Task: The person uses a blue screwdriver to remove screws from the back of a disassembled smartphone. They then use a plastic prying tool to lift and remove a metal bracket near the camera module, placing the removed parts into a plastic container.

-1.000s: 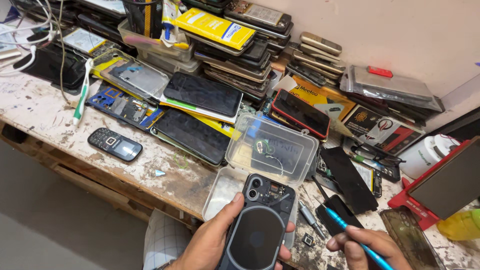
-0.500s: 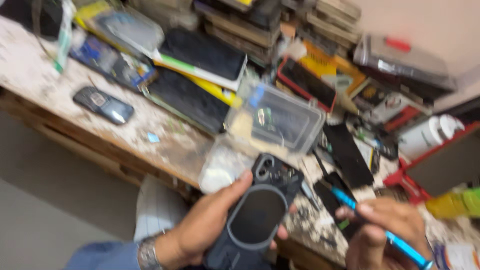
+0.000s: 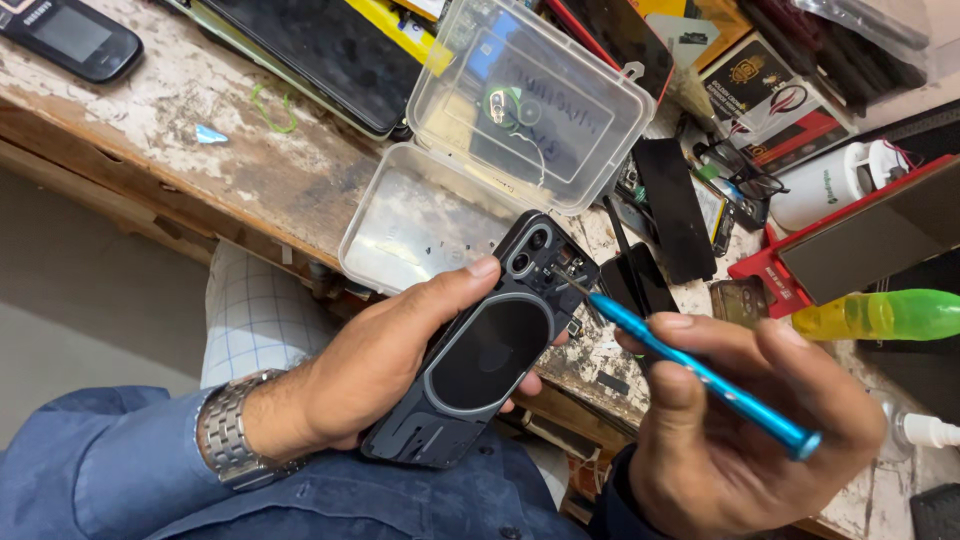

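Left hand [image 3: 370, 370] is closed around a dark smartphone [image 3: 487, 350], back side up, thumb along its upper edge near the camera lenses, fingers wrapped under and mostly hidden; phone sits at centre frame, held over the table [image 3: 200, 140] edge. Back shows a grey ringed oval and exposed internals near the top. Right hand [image 3: 740, 420] pinches a blue screwdriver [image 3: 700, 375] between thumb and fingers, shaft running from lower right up-left, tip touching the phone's upper right corner beside the lenses; can't make out the screw itself. Just above the phone: clear plastic box [image 3: 420, 215], open, lid [image 3: 530, 105] hinged back; tiny specks inside, too small to identify. Upper left corner: small black keypad phone [image 3: 70, 35], cut off by the frame. Top centre: dark phone screen [image 3: 320, 50] lying on a yellow-edged package, partly cut off. Upper right: printed black-and-red cardboard boxes [image 3: 790, 100], a white cylindrical container [image 3: 835, 185], a red-framed flat panel [image 3: 860, 245]. Right edge: yellow-green plastic bottle [image 3: 880, 315] lying on its side. Metal wristwatch [image 3: 235, 435] and blue sleeve at lower left.
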